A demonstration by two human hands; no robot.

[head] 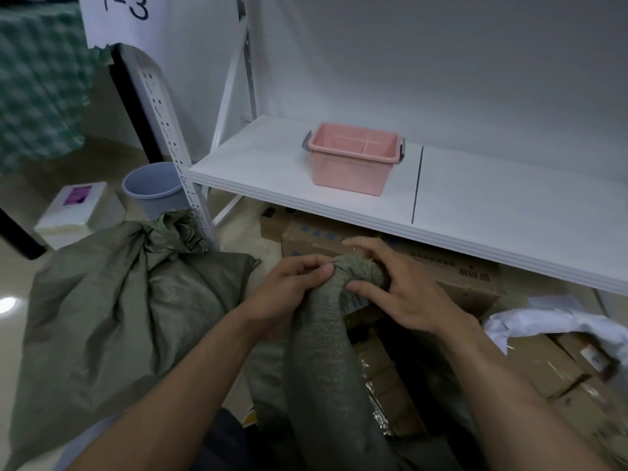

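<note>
Down at the bottom centre, right in front of the person, the twisted neck of a green woven sack (323, 351) rises and bends over to the right at its top. The left hand (289, 287) pinches the fabric at the bend, thumb against curled fingers. The right hand (404, 294) wraps over the far end, fingers curled across the top and thumb pressing the side. To the left, a second green sack (112, 300) slumps on the floor, its mouth bunched. Just behind the hands, cardboard boxes (452, 273) sit under the white shelf (265, 164), and a crumpled white bag (543, 321) lies on the right. Up on the shelf stands a pink bin (350, 168) with a divider inside. Farther left on the floor are a grey bucket (153, 188) and a white box (78, 209).
</note>
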